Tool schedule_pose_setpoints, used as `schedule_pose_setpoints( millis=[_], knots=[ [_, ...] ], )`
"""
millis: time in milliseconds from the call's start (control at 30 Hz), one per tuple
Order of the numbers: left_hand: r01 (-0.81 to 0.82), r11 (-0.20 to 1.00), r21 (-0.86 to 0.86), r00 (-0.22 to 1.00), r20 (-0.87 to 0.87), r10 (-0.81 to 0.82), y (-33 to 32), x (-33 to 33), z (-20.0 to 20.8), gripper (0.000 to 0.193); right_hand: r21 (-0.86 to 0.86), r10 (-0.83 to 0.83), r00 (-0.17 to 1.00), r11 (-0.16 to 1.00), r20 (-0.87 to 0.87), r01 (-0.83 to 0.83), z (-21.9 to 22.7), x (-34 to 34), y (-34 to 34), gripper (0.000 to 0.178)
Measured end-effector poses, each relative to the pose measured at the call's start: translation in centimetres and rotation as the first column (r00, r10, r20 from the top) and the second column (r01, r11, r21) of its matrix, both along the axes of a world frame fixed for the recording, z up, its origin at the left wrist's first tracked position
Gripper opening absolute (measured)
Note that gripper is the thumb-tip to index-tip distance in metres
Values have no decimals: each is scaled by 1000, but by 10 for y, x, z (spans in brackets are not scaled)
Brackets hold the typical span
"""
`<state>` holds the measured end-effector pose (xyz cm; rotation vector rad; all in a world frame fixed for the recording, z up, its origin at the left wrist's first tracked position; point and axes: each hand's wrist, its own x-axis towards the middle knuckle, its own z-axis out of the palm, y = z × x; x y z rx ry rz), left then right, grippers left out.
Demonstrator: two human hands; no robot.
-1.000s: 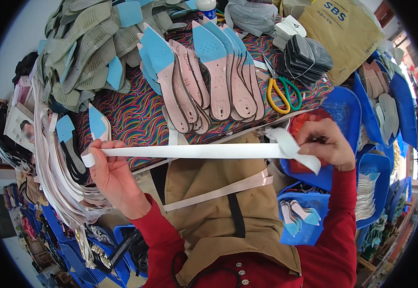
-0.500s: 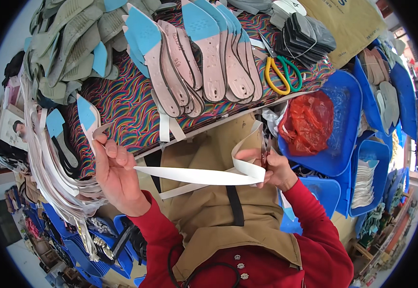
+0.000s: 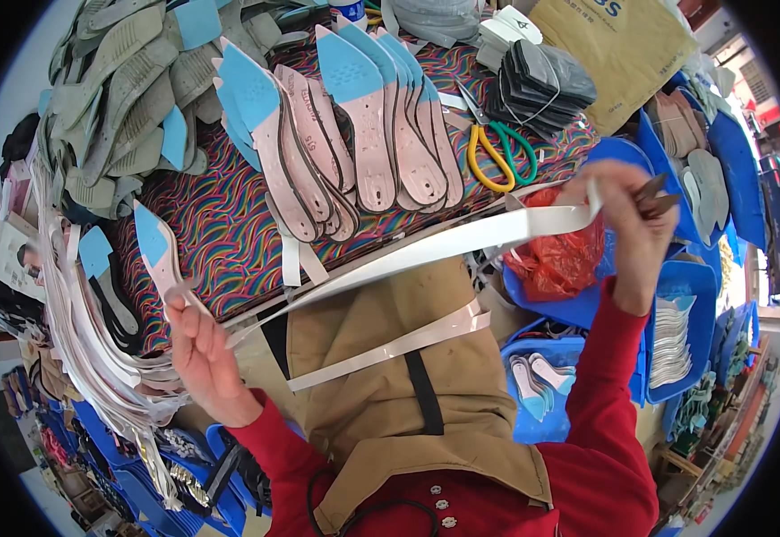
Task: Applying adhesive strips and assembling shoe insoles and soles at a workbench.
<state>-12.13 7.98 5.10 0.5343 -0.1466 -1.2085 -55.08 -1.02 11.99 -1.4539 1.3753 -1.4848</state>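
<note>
My left hand (image 3: 200, 353) is closed, pinching the lower end of a pink insole (image 3: 159, 255) with a blue toe, at the table's near left. A long white strip (image 3: 435, 248) runs from beside this hand up across my lap to my right hand (image 3: 627, 219). Raised at the right, that hand is closed on the strip's other end and is slightly blurred. A dark pointed tool (image 3: 654, 195), like small snips, is also in its grip. A second white strip (image 3: 390, 345) lies across my tan apron (image 3: 363, 309).
Pink-and-blue insoles (image 3: 374, 134) lie in rows on the patterned cloth (image 3: 202, 237), with a grey heap (image 3: 112, 98) at far left. Yellow-and-green-handled scissors (image 3: 493, 152) lie beside black pieces (image 3: 547, 89). Blue bins (image 3: 685, 313) stand right, one holding a red bag (image 3: 556, 264). White strips (image 3: 72, 295) hang left.
My right hand has swung up and right with the strip's end, drawing the strip out long. My left hand has moved slightly left and down, keeping the insole.
</note>
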Motion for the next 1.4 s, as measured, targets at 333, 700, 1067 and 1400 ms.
schedule_pose_setpoints(
  millis=[333,700,1067,1400],
  knots=[
    [16,984,180,981,186,-50,54,44,-13,19,-606,-461,683,794,-566,34,68,-49,-184,12],
    [118,956,269,901,375,-217,75,47,-24,26,-367,-356,585,924,-728,107,20,-82,-302,17],
    [367,849,379,763,399,-508,21,-72,12,37,-155,164,852,949,-497,-273,4,49,-133,24],
    [724,617,308,460,450,-765,-20,-134,3,29,286,361,719,740,594,-608,-41,142,-11,20]
  ],
)
